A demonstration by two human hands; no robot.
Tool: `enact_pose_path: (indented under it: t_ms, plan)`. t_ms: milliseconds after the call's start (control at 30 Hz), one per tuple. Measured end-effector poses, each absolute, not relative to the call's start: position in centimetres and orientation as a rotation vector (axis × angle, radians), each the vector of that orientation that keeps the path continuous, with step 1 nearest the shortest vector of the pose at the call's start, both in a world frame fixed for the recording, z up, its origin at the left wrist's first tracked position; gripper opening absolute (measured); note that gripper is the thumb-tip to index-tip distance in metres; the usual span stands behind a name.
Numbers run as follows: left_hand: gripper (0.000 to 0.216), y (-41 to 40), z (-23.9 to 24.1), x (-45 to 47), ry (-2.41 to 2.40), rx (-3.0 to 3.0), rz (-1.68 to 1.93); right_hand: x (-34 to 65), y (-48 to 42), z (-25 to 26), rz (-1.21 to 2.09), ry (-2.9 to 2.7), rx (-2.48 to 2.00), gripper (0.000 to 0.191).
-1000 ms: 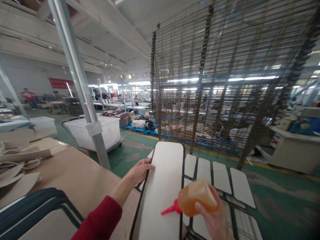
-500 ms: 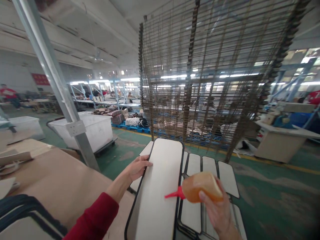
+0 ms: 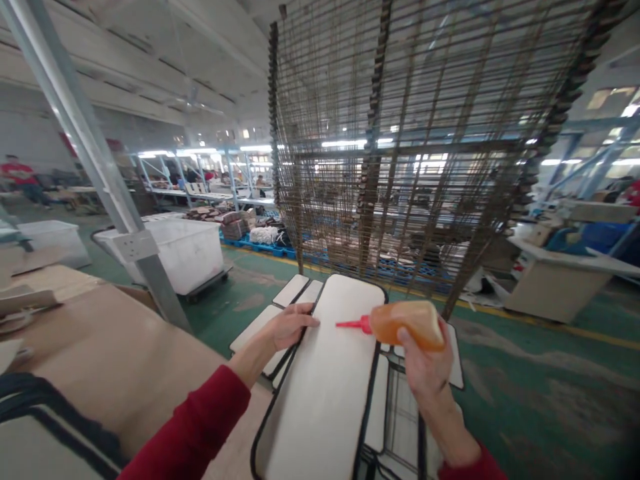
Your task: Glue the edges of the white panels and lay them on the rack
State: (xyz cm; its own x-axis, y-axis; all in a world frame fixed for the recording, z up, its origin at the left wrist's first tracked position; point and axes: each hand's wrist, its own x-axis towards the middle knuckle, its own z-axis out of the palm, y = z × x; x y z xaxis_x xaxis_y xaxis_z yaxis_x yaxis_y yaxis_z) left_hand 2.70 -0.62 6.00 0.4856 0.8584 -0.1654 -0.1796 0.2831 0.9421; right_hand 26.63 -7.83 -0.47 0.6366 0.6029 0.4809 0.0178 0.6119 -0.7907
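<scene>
A long white panel (image 3: pixel 320 373) with rounded corners and a dark edge lies lengthwise in front of me. My left hand (image 3: pixel 290 325) grips its left edge, thumb on top and fingers partly hidden. In my right hand (image 3: pixel 430 363) is a squeeze bottle (image 3: pixel 407 323) of amber liquid, tilted sideways. Its thin red nozzle (image 3: pixel 354 325) points left over the upper part of the panel; whether the tip touches cannot be made out. Smaller white panels (image 3: pixel 257 327) with dark edges lie beneath and around the long one.
A tall wire rack (image 3: pixel 370 153) stands right behind the panels. On the left are a tan table (image 3: pixel 115 360), a slanted metal post (image 3: pixel 120 207) and a white bin (image 3: pixel 193 253) on wheels. Dark-edged pieces (image 3: pixel 45 433) are stacked at lower left. A person in red (image 3: pixel 20 173) stands far left.
The bottle and my right hand have moved up along the panel, towards its far end. The long panel's far end has shifted slightly right, with my left hand still on its edge.
</scene>
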Motion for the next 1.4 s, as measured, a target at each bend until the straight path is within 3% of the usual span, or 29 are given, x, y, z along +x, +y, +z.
enact_pose_path:
  t_ms: [233,400,567,800,1033,1400]
  plan:
    - [0.031,0.1,6.0,3.2,0.808,1.046,0.84,27.1,-7.7,-0.5,0.604,-1.011,-0.86,0.066]
    - [0.029,0.5,6.5,2.3,0.901,0.904,0.911,26.8,-6.8,2.2,0.497,-0.837,-0.72,0.06]
    - [0.032,1.4,6.5,-0.1,1.083,0.607,1.25,27.0,-9.1,4.1,0.905,-0.875,-0.818,0.049]
    - [0.029,1.3,3.8,-3.6,1.122,0.421,1.388,28.3,-13.1,4.9,0.427,-0.626,-0.663,0.038]
    - [0.026,1.0,1.9,-4.2,1.114,0.301,1.336,26.8,-14.4,-0.2,0.295,-0.695,-0.819,0.037]
    - [0.023,0.4,2.3,-4.4,1.11,0.213,1.239,26.0,-13.9,-0.7,0.33,-0.615,-0.808,0.038]
